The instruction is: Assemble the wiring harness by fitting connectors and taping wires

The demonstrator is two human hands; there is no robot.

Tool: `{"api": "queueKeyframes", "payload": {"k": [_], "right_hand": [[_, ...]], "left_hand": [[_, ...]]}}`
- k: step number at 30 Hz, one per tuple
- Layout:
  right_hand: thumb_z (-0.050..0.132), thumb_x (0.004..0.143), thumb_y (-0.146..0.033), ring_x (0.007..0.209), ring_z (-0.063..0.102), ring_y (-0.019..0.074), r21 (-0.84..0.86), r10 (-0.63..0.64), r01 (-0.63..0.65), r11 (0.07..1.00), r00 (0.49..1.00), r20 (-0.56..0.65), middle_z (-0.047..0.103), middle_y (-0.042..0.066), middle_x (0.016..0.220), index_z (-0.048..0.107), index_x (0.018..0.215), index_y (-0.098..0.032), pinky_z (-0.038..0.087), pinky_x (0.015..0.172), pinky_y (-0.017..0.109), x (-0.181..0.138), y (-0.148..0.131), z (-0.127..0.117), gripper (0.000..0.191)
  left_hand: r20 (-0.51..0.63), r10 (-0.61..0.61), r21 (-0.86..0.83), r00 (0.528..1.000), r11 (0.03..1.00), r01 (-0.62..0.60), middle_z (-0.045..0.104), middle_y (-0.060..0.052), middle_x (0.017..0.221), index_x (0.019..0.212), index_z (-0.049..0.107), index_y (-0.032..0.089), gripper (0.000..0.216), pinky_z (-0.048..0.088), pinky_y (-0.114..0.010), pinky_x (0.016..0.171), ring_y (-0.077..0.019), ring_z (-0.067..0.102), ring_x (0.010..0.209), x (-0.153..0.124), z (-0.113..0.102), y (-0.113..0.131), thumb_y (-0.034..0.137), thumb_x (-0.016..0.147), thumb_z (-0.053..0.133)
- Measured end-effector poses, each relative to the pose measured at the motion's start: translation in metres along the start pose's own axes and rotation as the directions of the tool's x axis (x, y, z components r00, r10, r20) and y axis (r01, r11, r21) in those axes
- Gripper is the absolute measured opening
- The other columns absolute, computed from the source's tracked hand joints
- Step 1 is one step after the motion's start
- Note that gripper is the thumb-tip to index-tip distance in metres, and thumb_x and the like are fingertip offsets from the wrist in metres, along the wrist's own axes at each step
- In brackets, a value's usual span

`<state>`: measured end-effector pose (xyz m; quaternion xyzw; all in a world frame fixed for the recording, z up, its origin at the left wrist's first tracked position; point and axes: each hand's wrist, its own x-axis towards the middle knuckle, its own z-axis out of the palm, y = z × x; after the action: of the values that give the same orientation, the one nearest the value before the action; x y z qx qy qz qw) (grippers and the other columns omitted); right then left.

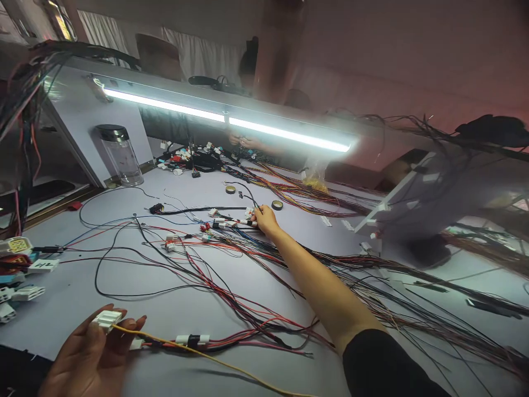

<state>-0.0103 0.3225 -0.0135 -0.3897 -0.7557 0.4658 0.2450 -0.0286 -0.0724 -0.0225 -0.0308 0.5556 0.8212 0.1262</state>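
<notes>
My left hand (93, 353), at the lower left, pinches a white plastic connector (108, 318) between thumb and fingers. A yellow wire (173, 350) runs from this connector off to the lower right. Beside the fingers lies a second bundle of red and black wires with a white connector (136, 344) at its end. Out over the middle of the table, my right hand (266, 219) is closed at the fingertips around a thin black cable (248, 192). A small white connector (249, 212) sits against those fingertips. More white connectors (225, 223) lie just left of it.
Long wire bundles (372, 264) stretch across the white table (177, 309). Two tape rolls, one (277, 205) near my right hand, lie further back. A glass jar (119, 154) stands back left. Several connectors (28, 292) crowd the left edge. A co-worker's hands (243, 140) show behind the lamp (289, 131).
</notes>
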Motion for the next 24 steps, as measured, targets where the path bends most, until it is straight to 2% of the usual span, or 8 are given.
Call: {"api": "queueKeyframes", "payload": {"k": [2, 4, 7, 12, 17, 24], "right_hand": [[0.052, 0.088, -0.024, 0.047, 0.056, 0.0091, 0.028, -0.011, 0.010, 1.000, 1.000, 0.029, 0.067, -0.002, 0.064, 0.054, 0.082, -0.018, 0.044, 0.052, 0.020, -0.002, 0.003, 0.000, 0.009], [0.056, 0.085, -0.024, 0.048, 0.055, 0.0088, 0.067, -0.018, 0.014, 0.998, 0.999, 0.051, 0.067, -0.002, 0.066, 0.054, 0.087, -0.018, 0.042, 0.051, 0.019, -0.002, 0.007, 0.001, 0.006], [0.060, 0.080, -0.024, 0.048, 0.053, 0.0081, 0.129, -0.035, 0.022, 0.991, 0.995, 0.096, 0.066, -0.002, 0.068, 0.054, 0.092, -0.018, 0.040, 0.048, 0.018, -0.002, 0.012, 0.001, 0.015], [0.062, 0.075, -0.026, 0.050, 0.054, 0.0089, 0.185, -0.100, 0.075, 0.980, 0.987, 0.128, 0.063, -0.004, 0.065, 0.055, 0.097, -0.017, 0.040, 0.050, 0.019, -0.006, 0.015, 0.001, 0.024], [0.060, 0.075, -0.025, 0.059, 0.059, 0.0105, 0.174, -0.166, 0.144, 0.974, 0.978, 0.125, 0.062, -0.004, 0.066, 0.056, 0.098, -0.017, 0.045, 0.059, 0.021, -0.010, 0.014, 0.001, 0.025], [0.057, 0.079, -0.027, 0.066, 0.062, 0.0117, 0.116, -0.228, 0.212, 0.970, 0.962, 0.148, 0.063, -0.004, 0.068, 0.057, 0.104, -0.015, 0.048, 0.069, 0.024, -0.016, 0.012, 0.000, 0.027]], "left_hand": [[-0.028, -0.088, -0.069, 0.996, 0.994, 0.086, 0.069, 0.004, 0.085, 0.090, 0.069, 0.024, 0.039, 0.060, -0.029, 0.077, -0.0153, 0.067, 0.072, -0.005, 0.007, 0.005, 0.044, 0.060, 0.084], [-0.054, -0.036, -0.097, 0.998, 0.995, 0.030, 0.068, 0.004, 0.083, 0.091, 0.069, 0.023, 0.044, 0.059, -0.024, 0.075, -0.0133, 0.067, 0.069, -0.010, 0.013, 0.009, 0.042, 0.057, 0.087], [-0.037, 0.019, -0.104, 0.999, 0.994, -0.023, 0.068, 0.002, 0.085, 0.091, 0.069, 0.021, 0.041, 0.059, -0.025, 0.076, -0.0116, 0.066, 0.068, -0.013, 0.017, 0.011, 0.042, 0.060, 0.086], [0.003, 0.025, -0.108, 1.000, 0.994, -0.025, 0.067, 0.001, 0.089, 0.094, 0.069, 0.021, 0.036, 0.059, -0.026, 0.079, -0.0117, 0.066, 0.071, -0.013, 0.013, 0.009, 0.040, 0.066, 0.082], [0.013, 0.033, -0.083, 0.999, 0.996, -0.032, 0.066, 0.003, 0.092, 0.094, 0.070, 0.023, 0.028, 0.059, -0.027, 0.080, -0.0120, 0.065, 0.074, -0.007, 0.008, 0.005, 0.037, 0.072, 0.078], [0.011, -0.024, -0.078, 1.000, 0.997, 0.025, 0.068, 0.006, 0.088, 0.088, 0.070, 0.026, 0.023, 0.059, -0.026, 0.079, -0.0134, 0.064, 0.076, -0.003, 0.005, 0.003, 0.039, 0.070, 0.078]]}}
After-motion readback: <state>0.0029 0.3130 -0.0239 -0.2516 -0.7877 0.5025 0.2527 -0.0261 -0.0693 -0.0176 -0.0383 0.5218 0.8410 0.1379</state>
